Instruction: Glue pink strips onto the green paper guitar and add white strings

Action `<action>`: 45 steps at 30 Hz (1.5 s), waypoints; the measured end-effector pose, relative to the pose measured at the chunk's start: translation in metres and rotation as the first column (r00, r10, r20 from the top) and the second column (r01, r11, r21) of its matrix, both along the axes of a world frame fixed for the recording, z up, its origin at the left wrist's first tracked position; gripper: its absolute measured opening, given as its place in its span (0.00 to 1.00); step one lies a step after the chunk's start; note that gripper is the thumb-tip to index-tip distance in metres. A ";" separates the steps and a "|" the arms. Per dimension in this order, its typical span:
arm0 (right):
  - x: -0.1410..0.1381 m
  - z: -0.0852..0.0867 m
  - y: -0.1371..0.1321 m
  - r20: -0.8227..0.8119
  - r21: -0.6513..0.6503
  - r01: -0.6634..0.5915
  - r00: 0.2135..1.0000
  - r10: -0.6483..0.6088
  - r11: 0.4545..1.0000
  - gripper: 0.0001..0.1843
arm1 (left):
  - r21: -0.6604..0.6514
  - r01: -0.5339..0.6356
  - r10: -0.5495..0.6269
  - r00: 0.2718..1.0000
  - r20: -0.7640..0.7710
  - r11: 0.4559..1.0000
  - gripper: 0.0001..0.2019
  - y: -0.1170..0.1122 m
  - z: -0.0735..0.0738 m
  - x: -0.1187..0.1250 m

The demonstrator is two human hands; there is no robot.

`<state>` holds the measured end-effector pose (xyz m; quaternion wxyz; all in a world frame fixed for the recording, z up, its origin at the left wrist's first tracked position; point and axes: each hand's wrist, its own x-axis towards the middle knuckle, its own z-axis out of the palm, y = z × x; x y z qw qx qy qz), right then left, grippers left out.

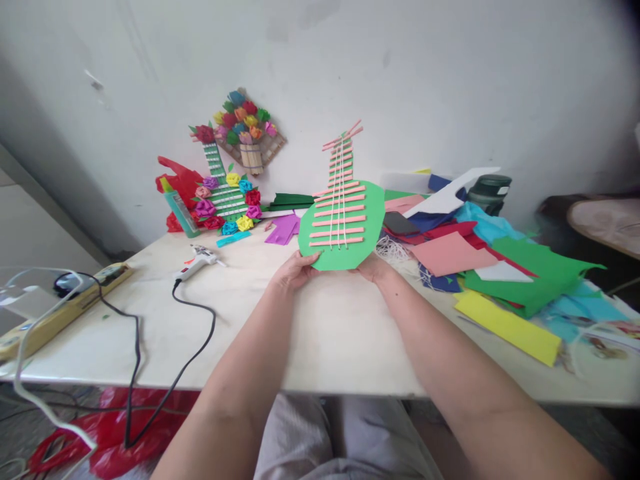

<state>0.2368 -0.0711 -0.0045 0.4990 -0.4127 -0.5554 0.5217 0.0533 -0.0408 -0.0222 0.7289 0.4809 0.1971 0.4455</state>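
Note:
I hold a green paper piece (373, 213) upright above the white table (325, 333). Pink paper strips (340, 210) cross it like rungs, tied by white strings that run up past its top edge. My left hand (293, 270) pinches its lower left edge. My right hand (375, 268) grips its lower right edge. Both hands are closed on the paper.
A white glue gun (197, 261) with a black cord lies to the left, by a power strip (60, 310). Finished paper flower crafts (227, 197) lean on the wall. A heap of coloured paper sheets (500, 267) and a dark jar (489, 190) fill the right side.

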 end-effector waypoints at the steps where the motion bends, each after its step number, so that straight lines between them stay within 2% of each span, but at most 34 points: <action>1: -0.001 0.001 -0.001 0.007 0.015 -0.005 1.000 0.005 1.000 0.12 | -0.002 0.004 -0.004 1.000 0.004 1.000 0.28 0.000 0.000 0.000; 8: -0.007 0.008 -0.008 0.001 0.081 -0.074 0.997 0.074 0.994 0.14 | -0.014 0.006 -0.005 0.998 0.069 1.000 0.29 -0.002 0.002 0.002; 14: -0.007 0.003 -0.001 -0.009 0.084 -0.101 0.995 0.102 0.991 0.14 | -0.012 0.022 -0.020 0.995 0.098 1.000 0.29 -0.003 0.003 0.003; 19: -0.007 -0.003 0.005 0.003 0.122 -0.138 0.990 0.138 0.983 0.14 | -0.048 0.032 -0.027 0.995 0.096 0.998 0.20 -0.002 0.004 0.002; 22: -0.010 0.000 0.003 0.005 0.139 -0.121 0.993 0.122 0.983 0.14 | -0.118 0.000 0.010 0.996 0.085 0.993 0.14 -0.001 0.004 0.001; 26: -0.016 0.005 -0.001 -0.008 0.146 -0.082 0.996 0.084 0.986 0.14 | -0.162 -0.019 0.035 0.995 0.093 0.987 0.11 -0.001 0.005 0.001; 38: -0.026 0.010 -0.005 0.039 0.207 0.002 0.999 -0.010 0.978 0.13 | -0.157 0.014 0.002 0.995 0.104 0.987 0.12 -0.009 0.012 0.003; 45: -0.026 0.012 -0.008 -0.035 0.117 -0.047 0.998 0.051 0.992 0.12 | -0.131 0.045 -0.032 0.995 0.097 0.990 0.16 -0.003 0.004 0.004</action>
